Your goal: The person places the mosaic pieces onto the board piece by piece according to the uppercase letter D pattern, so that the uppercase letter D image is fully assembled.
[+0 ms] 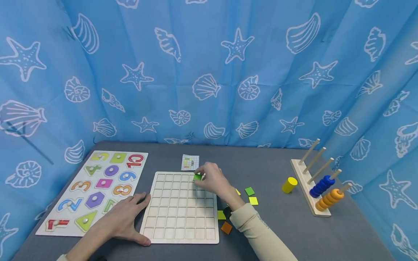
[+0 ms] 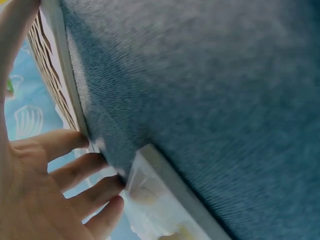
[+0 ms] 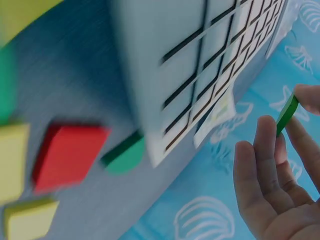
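A pale wooden grid board (image 1: 179,222) lies on the grey table, its squares bare. My right hand (image 1: 213,180) pinches a small green square tile (image 1: 197,177) between thumb and fingertips over the board's far right corner. In the right wrist view the same green tile (image 3: 287,114) shows edge-on between the fingers. Against the board's left edge rests my left hand (image 1: 125,217), thumb at the near corner and fingers spread apart. The left wrist view shows those fingers (image 2: 80,172) between the grid board's side and the number puzzle.
Loose green, yellow and orange tiles (image 1: 226,228) lie right of the board, partly behind my right arm. A small printed card (image 1: 190,162) sits beyond it. At left is a number-and-shape puzzle (image 1: 122,168). Farther right stand a yellow cylinder (image 1: 289,185) and a peg stand (image 1: 307,188) with beads.
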Action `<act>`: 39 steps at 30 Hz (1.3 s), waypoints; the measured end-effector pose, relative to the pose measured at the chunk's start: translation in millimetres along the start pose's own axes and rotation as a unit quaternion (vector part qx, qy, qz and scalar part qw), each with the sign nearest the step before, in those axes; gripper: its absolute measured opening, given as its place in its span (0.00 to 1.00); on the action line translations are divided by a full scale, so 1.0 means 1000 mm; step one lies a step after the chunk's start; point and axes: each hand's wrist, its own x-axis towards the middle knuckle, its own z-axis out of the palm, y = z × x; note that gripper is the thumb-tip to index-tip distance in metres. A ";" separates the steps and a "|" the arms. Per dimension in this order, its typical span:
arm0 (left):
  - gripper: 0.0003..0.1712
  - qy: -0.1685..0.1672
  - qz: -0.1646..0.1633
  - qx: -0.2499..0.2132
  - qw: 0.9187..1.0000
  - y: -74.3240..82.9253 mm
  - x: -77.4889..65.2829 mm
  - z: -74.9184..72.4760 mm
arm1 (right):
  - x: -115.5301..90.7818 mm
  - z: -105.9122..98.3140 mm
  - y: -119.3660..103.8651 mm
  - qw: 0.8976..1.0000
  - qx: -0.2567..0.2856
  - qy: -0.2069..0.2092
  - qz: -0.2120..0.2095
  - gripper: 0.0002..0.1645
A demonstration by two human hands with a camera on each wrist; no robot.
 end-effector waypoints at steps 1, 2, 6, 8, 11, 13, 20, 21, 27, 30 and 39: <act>0.82 -0.005 -0.002 -0.005 1.000 0.000 0.000 -0.001 | 0.002 0.003 -0.003 1.000 0.004 -0.005 -0.003 0.15; 0.82 -0.010 -0.004 -0.008 1.000 0.000 0.001 -0.001 | 0.005 0.006 -0.006 1.000 0.007 -0.009 -0.006 0.15; 0.82 -0.015 -0.006 -0.021 1.000 0.001 0.001 -0.002 | 0.013 0.017 -0.013 1.000 0.005 -0.023 -0.018 0.15; 0.81 -0.014 -0.006 -0.023 1.000 0.001 0.001 -0.003 | 0.017 0.023 -0.017 0.999 -0.003 -0.027 -0.020 0.15; 0.82 -0.012 -0.005 -0.024 1.000 0.001 0.000 -0.003 | 0.021 0.030 -0.022 0.999 -0.011 -0.035 -0.015 0.16; 0.82 -0.011 -0.007 -0.023 1.000 0.001 -0.001 -0.003 | 0.024 0.035 -0.026 0.999 -0.015 -0.037 -0.013 0.16; 0.81 -0.012 -0.010 -0.023 1.000 0.000 -0.001 -0.002 | 0.032 0.049 -0.038 0.999 -0.017 -0.052 0.002 0.17; 0.81 -0.012 -0.010 -0.023 1.000 0.000 -0.001 -0.002 | 0.033 0.052 -0.039 0.998 -0.017 -0.054 0.007 0.17; 0.81 -0.008 -0.006 -0.019 1.000 0.000 -0.002 -0.001 | 0.040 0.067 -0.041 0.998 -0.031 -0.053 0.027 0.17; 0.81 -0.011 -0.006 -0.021 1.000 0.000 -0.001 -0.001 | 0.042 0.074 -0.040 0.997 -0.041 -0.055 0.038 0.17; 0.82 -0.012 -0.007 -0.018 1.000 0.001 -0.001 -0.002 | 0.048 0.083 -0.043 0.995 -0.061 -0.066 0.054 0.16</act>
